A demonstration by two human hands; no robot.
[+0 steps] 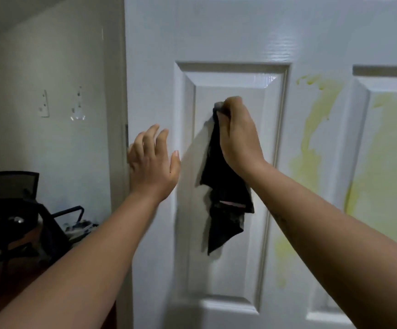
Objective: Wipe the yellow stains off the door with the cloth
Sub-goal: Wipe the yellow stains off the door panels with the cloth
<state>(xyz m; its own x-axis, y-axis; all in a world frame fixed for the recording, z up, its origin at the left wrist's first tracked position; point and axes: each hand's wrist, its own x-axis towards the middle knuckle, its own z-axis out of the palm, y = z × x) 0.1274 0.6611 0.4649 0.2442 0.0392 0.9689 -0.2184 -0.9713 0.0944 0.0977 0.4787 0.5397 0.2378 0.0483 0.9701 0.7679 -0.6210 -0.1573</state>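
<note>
A white panelled door [228, 39] fills the middle and right of the view. Yellow stains [316, 129] smear the strip between its two panels and spread over the right panel [392, 162]. A dark cloth [226, 200] hangs down against the left panel, bunched at the top in my right hand [237, 136], which is shut on it and pressed to the panel, left of the stains. My left hand [152, 162] is open, fingers spread, flat at the door's left edge and holding nothing.
The door frame [115, 115] and a pale wall [50, 91] with two small fixtures [44, 104] lie to the left. Lower left stand a black mesh-backed chair [12, 186] and a dark desk with clutter [26, 233].
</note>
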